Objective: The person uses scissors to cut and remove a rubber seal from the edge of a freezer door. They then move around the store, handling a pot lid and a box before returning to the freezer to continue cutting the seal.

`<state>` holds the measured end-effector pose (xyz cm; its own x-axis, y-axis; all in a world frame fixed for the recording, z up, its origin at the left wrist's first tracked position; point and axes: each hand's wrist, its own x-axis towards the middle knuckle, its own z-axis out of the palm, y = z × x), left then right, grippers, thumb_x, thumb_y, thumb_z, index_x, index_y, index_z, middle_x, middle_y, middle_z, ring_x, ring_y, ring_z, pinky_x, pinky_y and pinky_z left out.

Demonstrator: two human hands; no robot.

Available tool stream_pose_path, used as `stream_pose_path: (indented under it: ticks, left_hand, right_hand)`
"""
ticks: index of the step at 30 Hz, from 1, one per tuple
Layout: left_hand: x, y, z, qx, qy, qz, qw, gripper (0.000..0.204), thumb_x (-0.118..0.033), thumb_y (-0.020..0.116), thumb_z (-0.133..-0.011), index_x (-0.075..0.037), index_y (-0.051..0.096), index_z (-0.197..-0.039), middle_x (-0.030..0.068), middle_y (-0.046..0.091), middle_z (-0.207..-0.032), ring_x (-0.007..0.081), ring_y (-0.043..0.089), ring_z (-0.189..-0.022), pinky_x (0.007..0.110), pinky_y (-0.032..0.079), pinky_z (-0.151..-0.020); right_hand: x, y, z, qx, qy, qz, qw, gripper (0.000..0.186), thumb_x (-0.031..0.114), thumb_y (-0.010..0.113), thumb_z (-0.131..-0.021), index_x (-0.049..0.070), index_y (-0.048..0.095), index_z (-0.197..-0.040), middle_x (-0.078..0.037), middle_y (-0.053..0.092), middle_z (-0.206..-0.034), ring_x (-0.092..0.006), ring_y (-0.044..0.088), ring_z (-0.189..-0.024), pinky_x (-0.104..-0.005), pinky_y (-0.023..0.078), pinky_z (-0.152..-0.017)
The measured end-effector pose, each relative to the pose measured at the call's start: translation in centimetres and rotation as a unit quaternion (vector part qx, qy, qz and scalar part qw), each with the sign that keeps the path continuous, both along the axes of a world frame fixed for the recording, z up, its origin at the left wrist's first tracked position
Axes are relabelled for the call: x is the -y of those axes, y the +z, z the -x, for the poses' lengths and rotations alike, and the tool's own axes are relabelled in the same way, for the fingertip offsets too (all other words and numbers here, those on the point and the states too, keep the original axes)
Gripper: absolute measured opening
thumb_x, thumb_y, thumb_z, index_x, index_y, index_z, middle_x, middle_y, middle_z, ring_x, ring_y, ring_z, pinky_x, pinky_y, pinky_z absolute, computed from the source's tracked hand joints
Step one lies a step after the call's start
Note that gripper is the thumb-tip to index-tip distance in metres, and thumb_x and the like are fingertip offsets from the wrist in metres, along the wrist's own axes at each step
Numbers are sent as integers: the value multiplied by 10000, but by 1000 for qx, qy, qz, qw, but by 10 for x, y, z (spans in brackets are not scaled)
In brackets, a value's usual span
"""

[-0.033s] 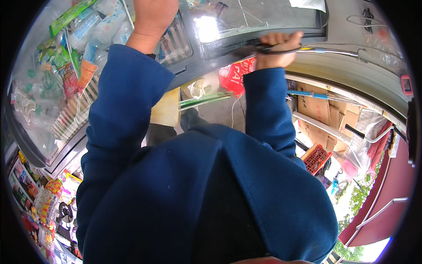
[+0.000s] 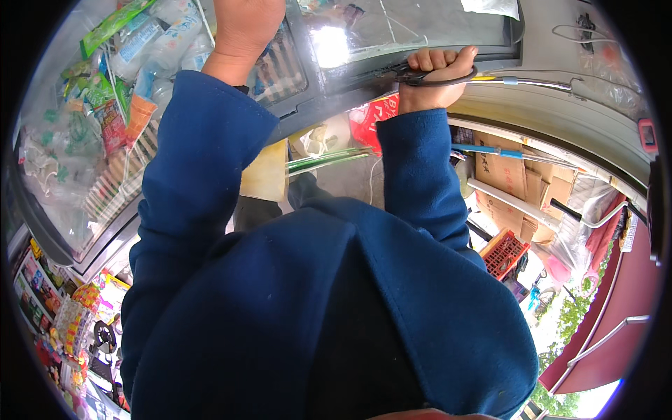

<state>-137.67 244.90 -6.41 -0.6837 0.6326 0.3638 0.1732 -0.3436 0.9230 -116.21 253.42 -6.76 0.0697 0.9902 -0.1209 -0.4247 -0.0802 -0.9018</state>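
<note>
My left hand [image 2: 245, 24] reaches over the grey-framed glass lid [image 2: 308, 91] of a chest cabinet at the top of the view; its fingers are cut off by the frame edge. Under the glass on the left lie plastic bottles [image 2: 168, 38] and coloured packets [image 2: 115, 126]. My right hand [image 2: 441, 73] is closed round a black looped item [image 2: 430, 82], perhaps a handle, at the lid's front edge; exactly what it is, I cannot make out. A silver rod [image 2: 532, 82] runs just right of that hand.
Below the cabinet are a red printed bag [image 2: 365, 129], a pale yellow board [image 2: 262, 175] and green rods [image 2: 329, 159]. Cardboard [image 2: 500, 175], a red crate [image 2: 502, 255] and a maroon awning [image 2: 602, 343] are at the right. Colourful goods [image 2: 73, 311] fill the lower left.
My right hand and the black item have shifted a little to the left along the lid's edge. My left hand stays in about the same place.
</note>
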Motion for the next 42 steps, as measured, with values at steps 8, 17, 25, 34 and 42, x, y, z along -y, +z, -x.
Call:
stream_pose_path:
  ticks: [8,17,25,34,42]
  left_hand:
    - [2,0,-1,3,-16,-1,1000,282,-272,529,-953,-47,604,-801,-67,476,-669,29,391,-598,201,315,-535]
    - [1,3,-5,-9,-27,-15,999,285,-259,531,-952,-55,564,-757,-72,462,-663,29,379,-595,205,306,-531]
    - [0,2,-4,-53,-14,4,998,289,-248,524,-952,-55,551,-738,-62,459,-645,38,393,-597,214,322,-540]
    - [-1,0,-6,-44,-19,25,999,305,-277,523,-949,-55,559,-743,-54,475,-637,43,412,-588,213,333,-539]
    - [-2,-4,-5,28,-29,16,999,319,-302,530,-947,-67,566,-736,-49,480,-614,28,411,-547,190,320,-504]
  right_hand:
    - [12,-1,2,-65,-11,14,998,500,483,419,-939,176,195,-616,43,170,-517,-125,203,-444,-298,244,-433]
    - [15,-7,2,-88,-19,50,995,498,502,397,-942,157,206,-637,29,167,-521,-128,219,-439,-305,254,-429]
    - [16,1,9,-59,26,-7,998,535,503,394,-944,167,187,-582,17,203,-492,-138,253,-443,-285,275,-422]
    - [14,-7,3,-25,31,-69,997,522,487,421,-939,166,202,-590,16,200,-506,-124,235,-441,-274,264,-424]
    - [12,9,1,-80,-31,-102,991,519,491,411,-939,168,195,-594,27,205,-515,-141,245,-440,-278,239,-410]
